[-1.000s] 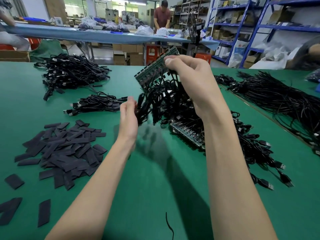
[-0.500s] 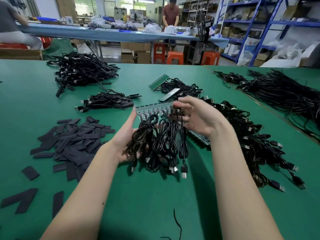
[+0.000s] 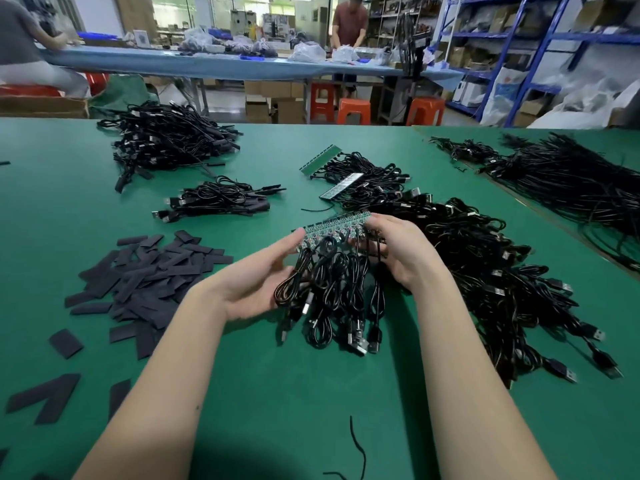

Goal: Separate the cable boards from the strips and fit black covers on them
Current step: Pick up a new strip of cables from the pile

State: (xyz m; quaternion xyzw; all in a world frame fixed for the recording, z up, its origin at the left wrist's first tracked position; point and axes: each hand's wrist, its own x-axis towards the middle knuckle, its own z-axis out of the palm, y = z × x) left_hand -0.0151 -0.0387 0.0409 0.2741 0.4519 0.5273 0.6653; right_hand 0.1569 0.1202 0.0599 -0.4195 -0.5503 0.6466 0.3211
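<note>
A green strip of small cable boards (image 3: 332,225) is held between both hands above the green table (image 3: 69,209). Its black USB cables (image 3: 332,299) hang down in coiled bunches onto the table. My left hand (image 3: 258,284) lies palm up under the left end, fingertips touching the strip and cables draped over the palm. My right hand (image 3: 398,249) grips the strip's right end with curled fingers. A heap of flat black covers (image 3: 145,275) lies to the left.
More strips with cables (image 3: 460,244) are piled right of my hands. A small cable bundle (image 3: 221,200) and a bigger heap (image 3: 166,138) sit at the back left. Long black cables (image 3: 571,178) fill the far right. Loose covers (image 3: 45,398) lie near the front left.
The strip came down from high up, where my right hand held it, to just above the table. My left hand has moved under its left end and the cables now reach the table.
</note>
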